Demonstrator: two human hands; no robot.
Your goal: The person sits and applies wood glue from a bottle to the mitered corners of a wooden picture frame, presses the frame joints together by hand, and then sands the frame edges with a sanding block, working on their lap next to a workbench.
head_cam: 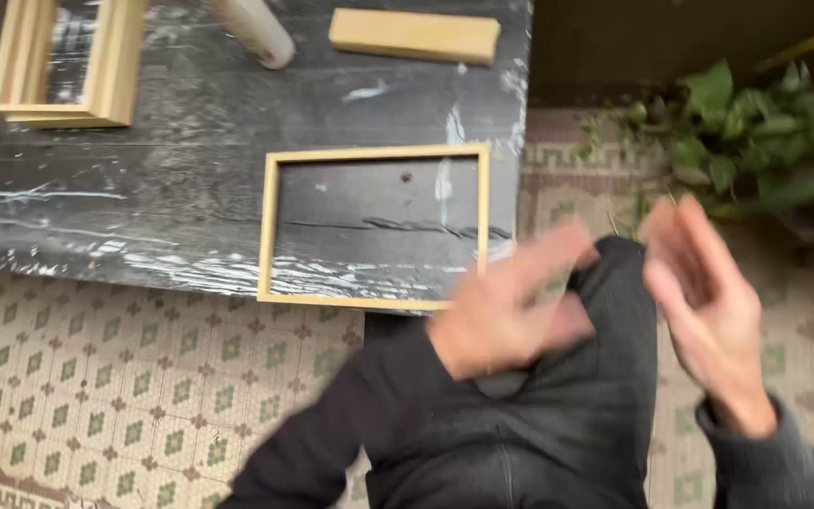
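My left hand (511, 306) is blurred, fingers spread, over my dark trouser leg just right of a light wooden rectangular frame (268, 226). My right hand (708, 302) is raised to the right of it, fingers apart, palm turned toward the left hand. Neither hand holds anything. The frame lies flat on a dark worktable (190, 123), its lower edge hanging over the table's front edge.
More wooden frames (110, 71) lie at the table's far left. A wooden block (415, 36) and a pale cylinder (258, 30) rest at the far edge. Green plants (756, 141) grow at the right. Patterned tiles (124, 377) cover the floor.
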